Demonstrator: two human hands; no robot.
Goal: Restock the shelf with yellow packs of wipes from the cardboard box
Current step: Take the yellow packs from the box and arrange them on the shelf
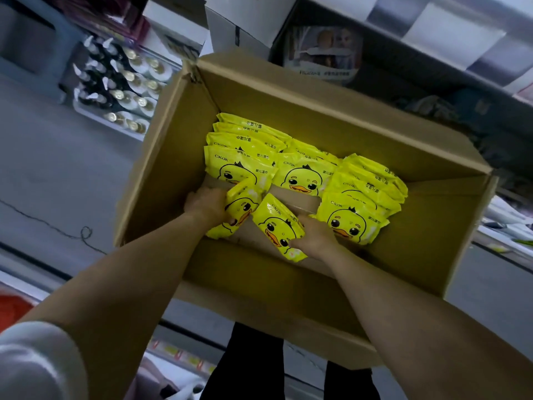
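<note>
Both hands are lifting packs out of the box. This step is going best when each pack is being gripped across its flat body rather than by a slippery sealed edge. Each should also be coming straight up, so that its corners are not catching the neighbouring packs or the box wall.

The left hand (206, 204) is curling round one yellow pack (240, 210), with the fingers wrapping behind it and the pack tilting up on its edge. The right hand (315, 236) is gripping a second yellow pack (278, 226). One digit, probably the thumb, is lying across the lower corner of the duck face, and the pack is hiding the other fingers.

The two held packs are hanging just beside each other above the bare cardboard floor on the near side of the cardboard box (161, 157). Beyond them, the remaining packs (302, 174) are lying in three overlapping rows and filling the far part of the floor. The box is sitting open-topped directly in front of the person, with both forearms reaching down into it.

Further out, bottles (121, 90) are crowding a tray on the left, and dark shelving (432, 82) is running across the upper right.
</note>
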